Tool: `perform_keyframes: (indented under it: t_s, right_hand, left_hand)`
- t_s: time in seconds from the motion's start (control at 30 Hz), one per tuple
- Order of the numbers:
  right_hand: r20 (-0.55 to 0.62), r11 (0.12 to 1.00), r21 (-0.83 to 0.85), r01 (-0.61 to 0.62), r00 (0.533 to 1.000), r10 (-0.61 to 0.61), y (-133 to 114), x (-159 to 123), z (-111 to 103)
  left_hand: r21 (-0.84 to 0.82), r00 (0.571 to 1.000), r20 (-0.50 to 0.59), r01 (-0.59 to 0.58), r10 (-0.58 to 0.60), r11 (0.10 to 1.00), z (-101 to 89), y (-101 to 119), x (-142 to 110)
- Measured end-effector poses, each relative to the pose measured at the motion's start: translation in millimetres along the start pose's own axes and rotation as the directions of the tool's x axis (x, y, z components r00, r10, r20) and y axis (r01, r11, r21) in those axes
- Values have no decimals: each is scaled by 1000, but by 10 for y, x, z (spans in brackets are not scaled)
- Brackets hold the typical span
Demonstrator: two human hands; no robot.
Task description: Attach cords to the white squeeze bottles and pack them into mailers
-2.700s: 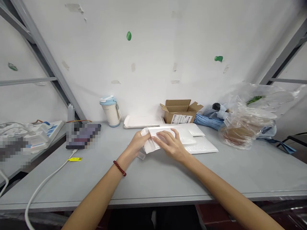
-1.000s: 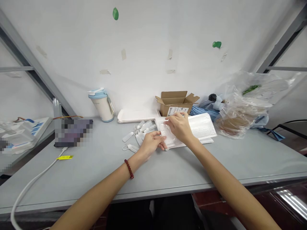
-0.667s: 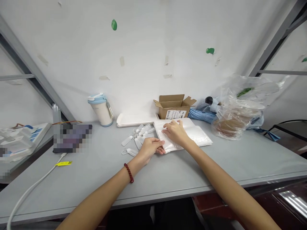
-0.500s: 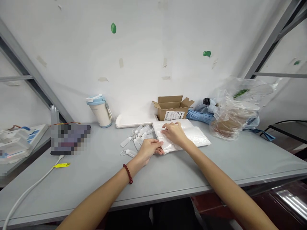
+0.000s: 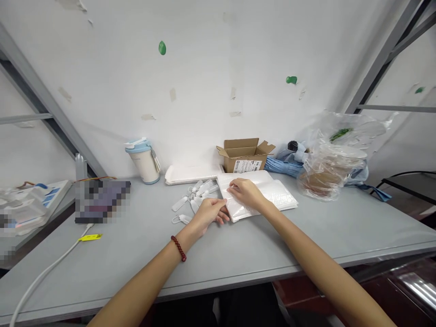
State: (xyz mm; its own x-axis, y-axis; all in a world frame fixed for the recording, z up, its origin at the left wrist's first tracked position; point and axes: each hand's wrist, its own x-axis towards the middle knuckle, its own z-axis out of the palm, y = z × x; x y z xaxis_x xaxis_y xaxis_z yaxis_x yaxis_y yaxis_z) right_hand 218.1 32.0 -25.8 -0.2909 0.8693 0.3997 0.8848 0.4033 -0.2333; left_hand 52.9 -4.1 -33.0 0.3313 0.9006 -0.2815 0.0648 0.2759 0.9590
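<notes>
Head view: both hands are working on a stack of white padded mailers (image 5: 259,193), which is lying on the grey counter (image 5: 272,250) directly in front of the wearer. The operation in hand is pressing and steadying the stack. The right hand (image 5: 247,193) is bearing down on the upper surface, its fingers (image 5: 236,185) lying close together and slightly curved, not clamped on any visible edge. The left hand (image 5: 207,214) is resting at the near edge of the stack, with its fingers together and their tips touching the edge; whether the thumb is pinching from below cannot be determined from this angle. White plastic loop tags (image 5: 194,197) are lying in a loose cluster just beside the left hand. Behind the stack, an open cardboard box (image 5: 243,156) with a printed label is standing next to a white foam tray (image 5: 190,174). Further along the counter, a lidded tumbler (image 5: 143,164) is standing upright toward the left, while a folded blue umbrella (image 5: 282,167) and a clear plastic bag (image 5: 329,175) containing brown items are lying toward the right.
</notes>
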Motion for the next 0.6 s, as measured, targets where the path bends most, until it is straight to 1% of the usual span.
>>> perform_keyframes:
  t_s: [0.1, 0.23, 0.3, 0.47, 0.6]
  right_hand:
    - [23, 1000, -13, -2, 1000, 2, -12, -3, -8]
    - [38, 997, -71, -43, 998, 46, -34, -11, -40]
    - [41, 992, -111, -63, 997, 68, -49, -16, -53]
    - [46, 975, -206, -78, 995, 90, -73, -25, -49]
    - [36, 958, -271, -93, 994, 107, -78, -26, -43]
  left_hand:
    - [15, 999, -7, -48, 48, 999, 9, 14, 14]
    - [3, 987, 48, -154, 154, 988, 7, 23, 2]
    - [-19, 981, 57, -186, 187, 982, -3, 27, -10]
    - [-66, 975, 81, -203, 208, 977, -18, 30, -21]
    - [-73, 974, 85, -206, 212, 976, -13, 10, 0]
